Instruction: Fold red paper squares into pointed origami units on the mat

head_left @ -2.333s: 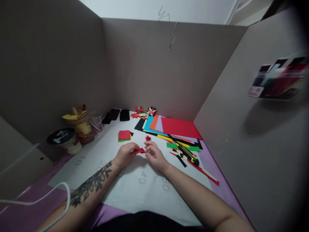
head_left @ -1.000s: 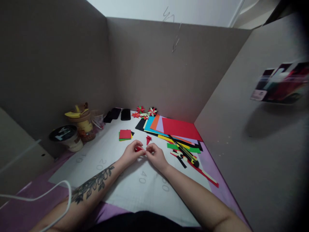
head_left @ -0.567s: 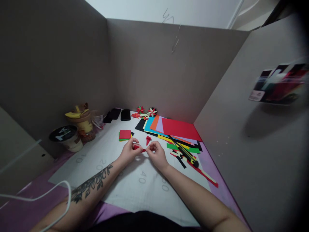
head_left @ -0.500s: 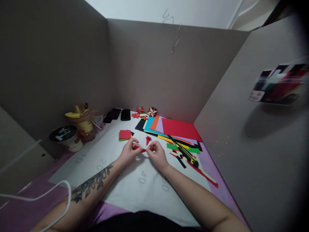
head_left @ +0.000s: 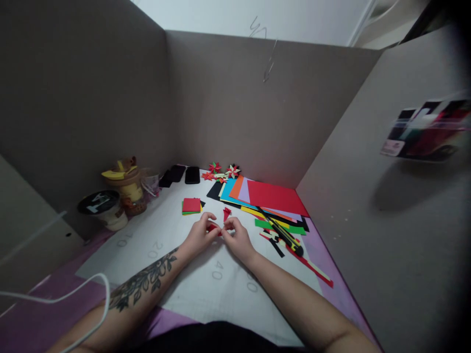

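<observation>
1. At the far left, a white cable (head_left: 75, 289) curves over the purple cover of the table (head_left: 33, 314).
2. Against the left wall stand a squat round tub with a black lid (head_left: 99, 208) and a yellow-capped jar (head_left: 123, 184).
3. Further back lie two flat black phones (head_left: 192, 175), side by side.
4. A small stack of paper squares (head_left: 191, 205), red on top, sits on a white mat (head_left: 217, 289) printed with faint grey numbers.
5. The left hand (head_left: 198, 236), on a tattooed forearm, pinches a red paper piece (head_left: 213, 228) with its fingertips.
6. The right hand (head_left: 238, 239) pinches the same piece from the other side; both hands meet at mid-mat, low over its surface.
7. Just behind them lies a folded red point (head_left: 226, 212), apart from the hands.
8. At the back, pointed paper stars (head_left: 231, 171) in red, green and cream sit near the rear wall.
9. To the right, smooth coloured sheets (head_left: 274, 196) fan out, red uppermost.
10. A yellow and black utility knife (head_left: 283, 233) lies slantwise across their near edge, beside thin paper strips (head_left: 312, 267).
11. Plain brown cardboard walls (head_left: 235, 108) enclose three sides; a blurred card (head_left: 427, 130) hangs on the right one.
</observation>
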Demonstrator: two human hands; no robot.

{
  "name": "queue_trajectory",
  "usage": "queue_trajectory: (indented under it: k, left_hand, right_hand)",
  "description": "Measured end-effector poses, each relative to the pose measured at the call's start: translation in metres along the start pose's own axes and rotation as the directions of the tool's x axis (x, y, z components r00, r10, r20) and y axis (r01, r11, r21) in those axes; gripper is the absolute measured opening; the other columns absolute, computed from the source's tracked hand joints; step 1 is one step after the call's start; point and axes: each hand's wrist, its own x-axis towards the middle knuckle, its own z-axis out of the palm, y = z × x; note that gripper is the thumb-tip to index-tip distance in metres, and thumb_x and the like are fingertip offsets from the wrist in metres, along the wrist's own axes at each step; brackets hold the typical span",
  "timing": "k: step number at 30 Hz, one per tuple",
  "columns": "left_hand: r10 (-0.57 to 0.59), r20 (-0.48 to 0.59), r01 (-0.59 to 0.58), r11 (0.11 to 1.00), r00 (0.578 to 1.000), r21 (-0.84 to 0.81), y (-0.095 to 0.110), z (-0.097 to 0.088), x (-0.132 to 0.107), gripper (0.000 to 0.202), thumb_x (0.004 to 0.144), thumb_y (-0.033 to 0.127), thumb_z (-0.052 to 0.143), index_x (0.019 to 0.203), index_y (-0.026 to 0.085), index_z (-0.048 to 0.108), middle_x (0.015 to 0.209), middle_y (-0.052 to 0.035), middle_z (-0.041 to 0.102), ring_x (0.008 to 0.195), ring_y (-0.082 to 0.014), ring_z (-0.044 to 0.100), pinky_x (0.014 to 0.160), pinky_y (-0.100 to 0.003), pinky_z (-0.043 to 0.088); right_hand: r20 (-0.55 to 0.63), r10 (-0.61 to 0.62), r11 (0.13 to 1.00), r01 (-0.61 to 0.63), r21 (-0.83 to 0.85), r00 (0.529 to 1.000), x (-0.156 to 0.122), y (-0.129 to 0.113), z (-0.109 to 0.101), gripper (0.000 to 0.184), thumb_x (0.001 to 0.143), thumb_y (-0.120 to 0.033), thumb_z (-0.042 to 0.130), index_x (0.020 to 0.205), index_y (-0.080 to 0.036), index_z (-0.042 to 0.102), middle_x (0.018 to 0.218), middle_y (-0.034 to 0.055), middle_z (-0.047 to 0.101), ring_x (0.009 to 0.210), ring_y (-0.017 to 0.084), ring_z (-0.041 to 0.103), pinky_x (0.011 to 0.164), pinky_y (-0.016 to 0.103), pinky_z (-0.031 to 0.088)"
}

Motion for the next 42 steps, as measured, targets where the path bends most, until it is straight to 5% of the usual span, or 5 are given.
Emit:
queue_trajectory:
  k: [8,17,26,37,42]
  left_hand:
    - [0.025,-0.043,-0.026,1.000,0.999,-0.016,-0.001,0.002,0.001,0.040,0.072,0.022,0.061,0.108,0.020,0.043,0.084,-0.0020,0.063,0.079,-0.0154,0.061,0.072,-0.028,0.047]
    - [-0.037,-0.164,0.009,0.985,0.986,-0.171,-0.003,-0.001,0.005,0.039,0.072,0.023,0.060,0.108,0.019,0.044,0.081,-0.0004,0.061,0.074,-0.0138,0.060,0.067,-0.026,0.046]
    - [0.036,0.101,-0.039,0.999,0.994,0.026,0.006,-0.006,0.004,0.022,0.082,0.030,0.046,0.085,0.017,0.063,0.087,-0.0041,0.064,0.082,-0.0163,0.057,0.074,-0.026,0.044]
    - [0.147,0.074,-0.153,0.985,0.986,0.083,0.005,-0.006,0.004,0.012,0.078,0.022,0.054,0.078,0.017,0.064,0.087,-0.0051,0.064,0.085,-0.0160,0.058,0.075,-0.025,0.044]
    - [0.021,0.035,-0.022,0.998,0.999,0.050,-0.004,-0.004,0.005,0.013,0.076,0.027,0.057,0.078,0.017,0.065,0.078,-0.0035,0.067,0.072,-0.0149,0.059,0.066,-0.025,0.044]
  right_hand:
    - [-0.130,0.112,0.979,-0.087,0.185,0.985,0.007,0.009,-0.001,0.009,0.071,-0.019,0.055,0.077,-0.020,0.048,0.071,-0.0028,0.052,0.065,0.012,0.050,0.063,0.025,0.041]
    - [0.122,0.215,0.913,-0.244,0.327,0.969,0.002,0.007,0.007,0.018,0.068,-0.017,0.058,0.086,-0.018,0.059,0.073,-0.0003,0.063,0.065,0.014,0.058,0.061,0.026,0.046]
    - [0.066,0.209,0.876,-0.217,0.432,0.976,0.007,0.016,-0.001,0.008,0.066,-0.017,0.064,0.073,-0.019,0.061,0.074,0.0004,0.065,0.070,0.015,0.059,0.070,0.030,0.046]
    - [0.059,0.227,0.841,-0.226,0.492,0.972,0.009,0.012,-0.002,0.009,0.066,-0.016,0.062,0.073,-0.019,0.058,0.067,-0.0018,0.063,0.064,0.013,0.057,0.066,0.026,0.043]
    - [0.117,0.248,0.805,-0.272,0.527,0.962,0.007,0.010,0.000,0.011,0.065,-0.016,0.064,0.074,-0.018,0.058,0.067,-0.0014,0.064,0.063,0.013,0.058,0.064,0.025,0.043]
